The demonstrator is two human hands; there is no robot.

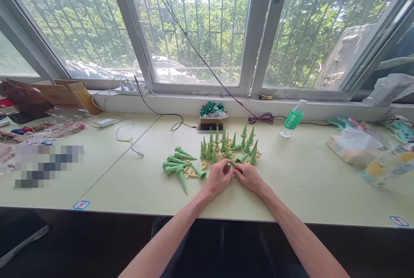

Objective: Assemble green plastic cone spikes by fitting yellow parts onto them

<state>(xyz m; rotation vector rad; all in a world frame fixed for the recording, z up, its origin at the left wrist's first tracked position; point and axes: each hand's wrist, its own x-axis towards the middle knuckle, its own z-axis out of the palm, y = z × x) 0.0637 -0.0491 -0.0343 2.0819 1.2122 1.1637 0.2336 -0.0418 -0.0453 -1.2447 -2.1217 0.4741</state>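
Close together at the table's front middle, my left hand (220, 176) and my right hand (249, 177) meet with fingers pinched. A small green plastic piece (229, 164) shows at my left fingertips; most of it is hidden. What my right fingers hold, if anything, is covered. Just beyond them, several green plastic watering spikes (208, 152) stand upright on their wide ends, points up. To the left, a loose pile of green spikes (174, 166) lies on its side. Small yellow plastic pieces (192, 175) are scattered among the spikes.
A small cardboard box (213, 118) with green and clear plastic stands behind the spikes. A water bottle (293, 119) stands right, beyond it a tissue pack (349, 146). Cables (261, 118) run along the windowsill. Bags and clutter (48, 127) lie far left on the table (304, 183).
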